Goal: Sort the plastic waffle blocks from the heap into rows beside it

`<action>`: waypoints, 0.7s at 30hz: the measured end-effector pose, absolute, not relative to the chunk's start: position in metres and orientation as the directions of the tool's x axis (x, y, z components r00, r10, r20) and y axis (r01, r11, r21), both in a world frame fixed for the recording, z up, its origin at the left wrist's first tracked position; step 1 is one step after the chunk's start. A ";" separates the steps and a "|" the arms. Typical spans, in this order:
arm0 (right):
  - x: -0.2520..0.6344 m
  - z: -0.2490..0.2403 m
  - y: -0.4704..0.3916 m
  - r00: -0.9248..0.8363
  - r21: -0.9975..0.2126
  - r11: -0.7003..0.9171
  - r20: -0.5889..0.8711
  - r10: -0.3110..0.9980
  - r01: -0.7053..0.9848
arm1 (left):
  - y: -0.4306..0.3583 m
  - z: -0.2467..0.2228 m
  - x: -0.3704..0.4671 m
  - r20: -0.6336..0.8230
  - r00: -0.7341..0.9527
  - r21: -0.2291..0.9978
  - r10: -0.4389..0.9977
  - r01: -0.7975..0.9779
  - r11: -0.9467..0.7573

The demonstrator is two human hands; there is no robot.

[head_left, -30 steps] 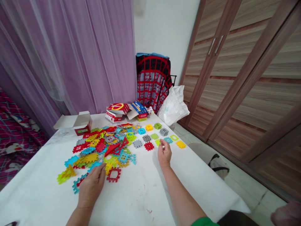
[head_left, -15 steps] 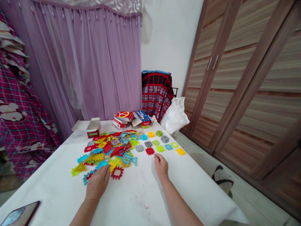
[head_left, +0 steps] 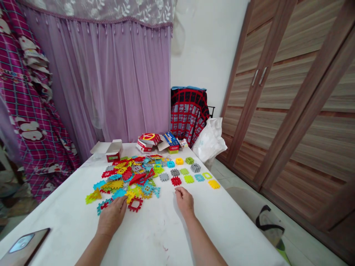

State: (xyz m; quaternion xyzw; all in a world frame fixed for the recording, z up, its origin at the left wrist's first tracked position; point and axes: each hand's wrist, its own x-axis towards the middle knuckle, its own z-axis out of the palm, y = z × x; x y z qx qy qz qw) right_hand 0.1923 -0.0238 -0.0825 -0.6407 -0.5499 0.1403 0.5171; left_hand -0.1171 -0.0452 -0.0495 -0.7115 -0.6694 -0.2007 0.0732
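My left hand (head_left: pixel 113 215) rests at the near edge of a heap of colourful plastic interlocking tiles (head_left: pixel 135 168), its fingers stretched forward by a yellow tile (head_left: pixel 130 197). Just right of those fingertips lies a red square frame tile (head_left: pixel 135 204). A blue notched tile (head_left: pixel 103 207) is partly hidden by the same hand. My right hand (head_left: pixel 185 202) is over the white table, fingers curled in, with no piece visible in them. It is apart from a red stack of tiles (head_left: pixel 176 181) in front of it. Grey tiles (head_left: pixel 164 177) and a lime tile (head_left: pixel 189 179) flank that stack.
Small sorted tile stacks, including a yellow one (head_left: pixel 214 184), stand along the right side. Open cartons (head_left: pixel 113 151) and printed boxes (head_left: pixel 149 140) line the far edge. A phone (head_left: pixel 26 245) lies front left. A white bag (head_left: pixel 209 142) stands beyond the right edge.
My right hand has shifted left and back toward me, away from the red stack. My left hand stays by the heap. The whole view has shifted slightly.
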 end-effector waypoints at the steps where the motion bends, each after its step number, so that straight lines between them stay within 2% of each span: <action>1: 0.192 -0.082 -0.024 0.354 -0.817 0.150 0.397 0.847 0.557 | -0.046 -0.048 -0.117 0.378 0.026 0.162 0.925 0.982 -0.093; 21: 0.188 -0.077 -0.030 0.299 -0.785 0.142 0.387 0.872 0.603 | -0.047 -0.042 -0.115 0.320 0.062 0.150 0.945 0.982 -0.115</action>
